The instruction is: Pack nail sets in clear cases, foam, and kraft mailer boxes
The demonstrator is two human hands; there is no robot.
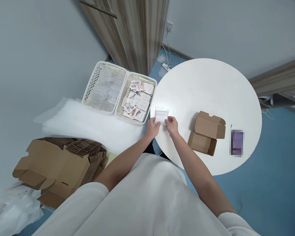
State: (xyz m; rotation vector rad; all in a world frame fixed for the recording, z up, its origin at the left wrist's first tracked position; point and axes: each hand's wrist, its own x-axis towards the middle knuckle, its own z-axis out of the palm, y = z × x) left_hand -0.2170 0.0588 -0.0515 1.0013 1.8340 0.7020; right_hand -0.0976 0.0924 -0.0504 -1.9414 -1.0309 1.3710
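Over the left edge of the round white table (211, 88), a small white translucent packet (161, 115) is pinched between both hands. My left hand (152, 128) grips its lower left corner, thumb on top. At the lower right side, my right hand (172, 126) holds it with closed fingers. What the packet contains cannot be made out. An open brown cardboard box (206, 126) stands on the table to the right of my hands, its lid folded back. Just left of the packet is a white basket (154, 82) of printed cards (140, 101).
Another white basket (90, 82) holds clear plastic bags (105, 87). White foam sheets (81, 123) lie in front of the baskets, near stacked flattened cardboard boxes (61, 160). A pixelated purple object (237, 143) rests at the table's right. A power strip (166, 67) lies on the floor behind.
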